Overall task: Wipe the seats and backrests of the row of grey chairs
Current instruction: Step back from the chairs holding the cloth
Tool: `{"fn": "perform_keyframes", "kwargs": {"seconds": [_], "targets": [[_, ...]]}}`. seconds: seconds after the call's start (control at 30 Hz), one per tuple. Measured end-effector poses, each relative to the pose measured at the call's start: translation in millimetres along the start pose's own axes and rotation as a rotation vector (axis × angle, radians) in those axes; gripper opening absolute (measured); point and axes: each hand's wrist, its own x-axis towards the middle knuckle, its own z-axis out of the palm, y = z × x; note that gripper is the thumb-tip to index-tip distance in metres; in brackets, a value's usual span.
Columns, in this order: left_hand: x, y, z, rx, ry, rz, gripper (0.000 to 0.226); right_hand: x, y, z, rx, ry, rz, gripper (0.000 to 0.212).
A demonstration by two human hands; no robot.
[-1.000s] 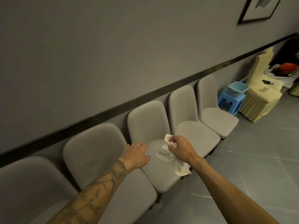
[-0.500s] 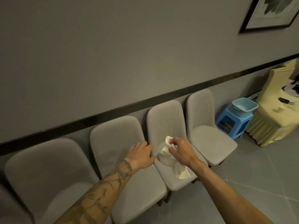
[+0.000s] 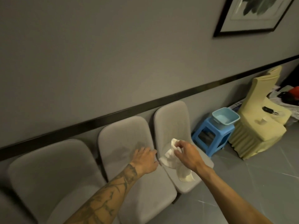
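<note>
A row of grey padded chairs stands against the grey wall. The last chair [image 3: 173, 125] is at the right end, a second chair [image 3: 123, 136] beside it, a third [image 3: 51, 167] further left. My right hand [image 3: 186, 155] grips a white cloth [image 3: 173, 162] that hangs over the last chair's seat, near the foot of its backrest. My left hand [image 3: 145, 159] hovers with fingers spread by the right edge of the second chair's backrest, holding nothing. A darker patch shows on the second chair's backrest.
A blue plastic stool [image 3: 210, 136] carrying a light blue basin [image 3: 225, 118] stands right of the row. Beyond it is a chair in a yellow cover [image 3: 257, 126] with a small dark object on it. A framed picture [image 3: 252, 13] hangs above. Grey tiled floor [image 3: 258, 183] lies at the right.
The view has shifted rightward along the row; both hands with the cloth moved from a middle chair to the last two chairs. The right hand's hold on the cloth is unchanged.
</note>
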Motion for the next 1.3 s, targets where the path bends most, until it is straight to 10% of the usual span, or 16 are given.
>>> {"fn": "perform_keyframes", "kwargs": {"seconds": [0.7,1.3], "targets": [[326,324,-38,-0.079,0.036,-0.199,0.059,277,329,-240,0.038,-0.170,-0.127,0.013],[646,441,-29,-0.148,-0.012,-0.321,0.061,568,555,-331,-0.068,-0.201,-0.060,0.021]]}}
